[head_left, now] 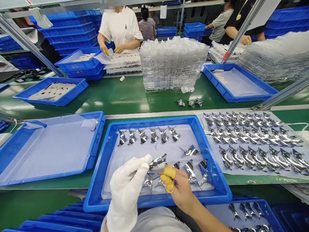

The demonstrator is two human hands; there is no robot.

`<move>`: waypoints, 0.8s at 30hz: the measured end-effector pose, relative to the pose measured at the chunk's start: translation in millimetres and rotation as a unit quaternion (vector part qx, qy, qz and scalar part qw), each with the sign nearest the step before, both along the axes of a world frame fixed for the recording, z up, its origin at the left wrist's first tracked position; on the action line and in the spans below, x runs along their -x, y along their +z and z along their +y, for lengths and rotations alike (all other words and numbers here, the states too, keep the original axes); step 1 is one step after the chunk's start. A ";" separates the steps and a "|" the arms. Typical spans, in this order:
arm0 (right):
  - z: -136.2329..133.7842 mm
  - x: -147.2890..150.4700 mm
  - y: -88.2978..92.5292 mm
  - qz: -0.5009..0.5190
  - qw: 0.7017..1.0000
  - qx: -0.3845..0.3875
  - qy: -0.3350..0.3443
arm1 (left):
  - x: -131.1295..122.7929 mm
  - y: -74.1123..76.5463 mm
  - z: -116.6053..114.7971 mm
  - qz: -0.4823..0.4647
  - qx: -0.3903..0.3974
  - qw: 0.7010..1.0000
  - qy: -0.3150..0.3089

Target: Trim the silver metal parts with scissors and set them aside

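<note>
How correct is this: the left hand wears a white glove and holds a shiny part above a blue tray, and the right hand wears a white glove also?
One detail is wrong: the head view shows yellow finger covers on the right hand, not a glove. The left hand wears a white glove and holds a shiny part above a blue tray.

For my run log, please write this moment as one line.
left hand: white-gloved, holds shiny piece; right hand: yellow finger covers, close to piece; below: blue tray, more pieces; tray's right: rows of pieces

Shiny pieces (191, 171) obstruct the tray (96, 180) except mid-left.
</note>
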State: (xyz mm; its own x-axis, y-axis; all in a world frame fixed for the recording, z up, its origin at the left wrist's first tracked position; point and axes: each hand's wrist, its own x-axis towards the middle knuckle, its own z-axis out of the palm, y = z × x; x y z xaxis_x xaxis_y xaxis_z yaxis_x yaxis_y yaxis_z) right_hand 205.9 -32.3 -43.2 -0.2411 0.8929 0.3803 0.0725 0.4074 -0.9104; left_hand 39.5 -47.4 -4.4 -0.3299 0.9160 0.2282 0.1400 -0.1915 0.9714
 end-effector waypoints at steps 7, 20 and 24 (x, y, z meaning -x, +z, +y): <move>7.9 2.6 -6.9 0.081 0.984 0.154 0.040 | -1.2 10.9 -2.4 0.160 -0.142 0.974 -0.080; 7.8 4.3 2.1 0.099 0.983 0.148 0.052 | -4.7 7.9 -5.4 0.134 -0.084 0.987 -0.022; 8.7 4.4 4.7 0.107 0.981 0.155 0.049 | -5.4 6.5 -5.9 0.133 -0.090 0.987 -0.014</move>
